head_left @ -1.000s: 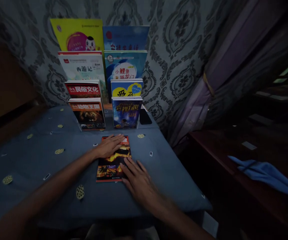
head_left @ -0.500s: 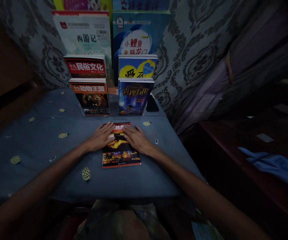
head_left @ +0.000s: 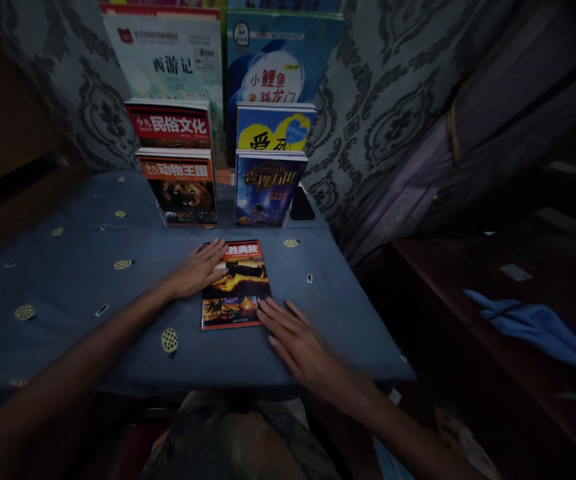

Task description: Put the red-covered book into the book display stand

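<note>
A thin book (head_left: 235, 283) with a red title band and a dark, golden cover lies closed and face up on the blue tablecloth (head_left: 133, 300). My left hand (head_left: 203, 267) rests over its upper left edge, fingers stretched out flat. At its lower right corner is my right hand (head_left: 298, 343), slightly blurred, with extended fingers over that corner. Neither hand is wrapped round anything. Behind the book stand an orange-topped lion book (head_left: 185, 190) on the left and a dark blue book (head_left: 265, 190) on the right.
More books rise in tiers behind, among them a red one (head_left: 173, 125), a yellow-and-blue one (head_left: 273, 127) and a pale one (head_left: 168, 60). A black phone (head_left: 303, 205) lies beside them. Right of the table are a purple curtain (head_left: 408, 180) and a blue cloth (head_left: 533, 327).
My right hand has slid from the book's upper right down to its lower right corner, uncovering more of the title. My left hand stays on the book. The view has shifted slightly.
</note>
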A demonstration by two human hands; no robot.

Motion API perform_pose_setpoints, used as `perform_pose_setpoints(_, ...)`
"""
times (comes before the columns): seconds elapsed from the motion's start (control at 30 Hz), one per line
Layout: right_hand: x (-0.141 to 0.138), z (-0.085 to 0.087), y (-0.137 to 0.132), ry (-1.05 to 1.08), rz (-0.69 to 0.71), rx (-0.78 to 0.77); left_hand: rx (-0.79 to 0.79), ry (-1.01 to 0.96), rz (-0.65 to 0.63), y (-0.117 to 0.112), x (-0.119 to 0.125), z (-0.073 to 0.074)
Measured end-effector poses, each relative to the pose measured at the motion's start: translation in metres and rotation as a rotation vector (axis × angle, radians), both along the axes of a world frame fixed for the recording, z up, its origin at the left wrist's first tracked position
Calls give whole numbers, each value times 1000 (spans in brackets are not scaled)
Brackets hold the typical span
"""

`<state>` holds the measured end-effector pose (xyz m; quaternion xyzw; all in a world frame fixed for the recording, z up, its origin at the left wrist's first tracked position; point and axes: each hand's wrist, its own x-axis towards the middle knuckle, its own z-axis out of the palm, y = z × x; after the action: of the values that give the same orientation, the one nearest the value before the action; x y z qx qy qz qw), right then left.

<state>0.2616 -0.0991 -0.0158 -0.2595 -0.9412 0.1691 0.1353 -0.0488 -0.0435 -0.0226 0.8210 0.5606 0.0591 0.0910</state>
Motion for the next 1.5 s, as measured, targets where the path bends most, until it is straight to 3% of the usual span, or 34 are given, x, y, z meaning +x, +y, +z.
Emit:
perform_pose_setpoints(0.1, 9, -1, -14, 13, 9, 40, 10, 6, 14, 1, 1, 2)
perform_pose_setpoints(0.23, 10, -1, -13, 26, 15, 74, 47, 53, 85, -9, 8, 2)
perform_pose_setpoints(0.33, 9, -2, -10, 24, 19, 99, 70, 98, 64, -37, 21, 0)
perform_pose_setpoints(0.53, 9, -2, -10, 49, 11, 125, 88, 73, -165, -107, 47, 4)
perform_pose_setpoints(0.63, 6, 3, -3, 68, -2, 105, 41, 0, -170, -110, 42, 7)
perform_pose_setpoints(0.7, 2, 5, 6, 70, -36, 91, 34, -69, -44, -101, 33, 5)
perform_pose_setpoints(0.8, -8, 4, 24, 37, -143, 132, 38, -216, 220, -81, 19, -3)
perform_pose_setpoints(0.87, -17, 2, 34, 26, -194, 156, 29, -380, 294, -70, 14, -6)
perform_pose_setpoints(1.0, -27, -2, 42, 90, -198, 156, -51, -909, 348, -58, 15, -1)
perform_pose_setpoints(1.07, -27, -5, 41, 145, -203, 135, -141, -1196, 482, -54, 16, 4)
perform_pose_setpoints(1.13, -25, -8, 41, 203, -213, 85, -276, -1409, 640, -50, 17, 9)
perform_pose_setpoints(1.2, -23, -13, 45, 253, -230, -7, -456, -1535, 672, -46, 19, 15)
perform_pose_setpoints(1.27, -22, -19, 54, 317, -283, -156, -586, -1597, 591, -42, 20, 24)
perform_pose_setpoints(1.37, -25, -19, 77, 453, -395, -451, -589, -1618, 482, -36, 22, 42)
perform_pose_setpoints(1.5, -34, 11, 115, 638, -267, -781, -502, -1566, 290, -26, 21, 73)
